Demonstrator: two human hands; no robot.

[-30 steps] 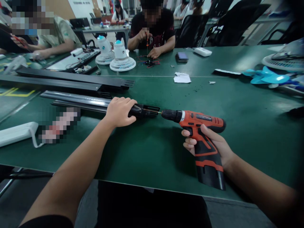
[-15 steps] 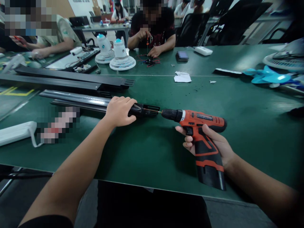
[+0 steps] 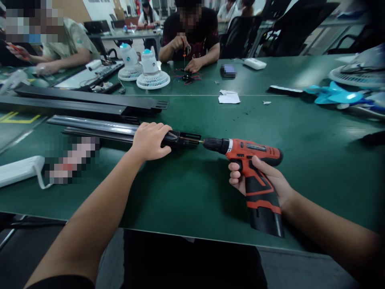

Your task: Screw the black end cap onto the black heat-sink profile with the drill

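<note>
My left hand (image 3: 152,140) is clamped down over the black rail (image 3: 99,130) near its end, fingers curled over the top, pinning it flat to the bench (image 3: 186,192) so it won't twist. Right hand (image 3: 264,180) is wrapped tight round the grip of the drill (image 3: 249,160), index finger up by the trigger; drill held level w/ the bit in line w/ the rail's end cap (image 3: 183,139), tip touching or just inside it, can't tell which. The rail runs off to my left, parallel to more black rails (image 3: 87,100) stacked behind it, kept near for reach I guess. White power strip (image 3: 19,170) sits left of my forearm, well apart. Across the bench two white fans (image 3: 144,70) stand face-down beside a person working on red wires (image 3: 188,76); paper scrap (image 3: 229,97) mid-bench, blue fan blades (image 3: 337,95) far right. No brand legible on the drill: the top plate is too blurred to read, and no other writing I can make out
</note>
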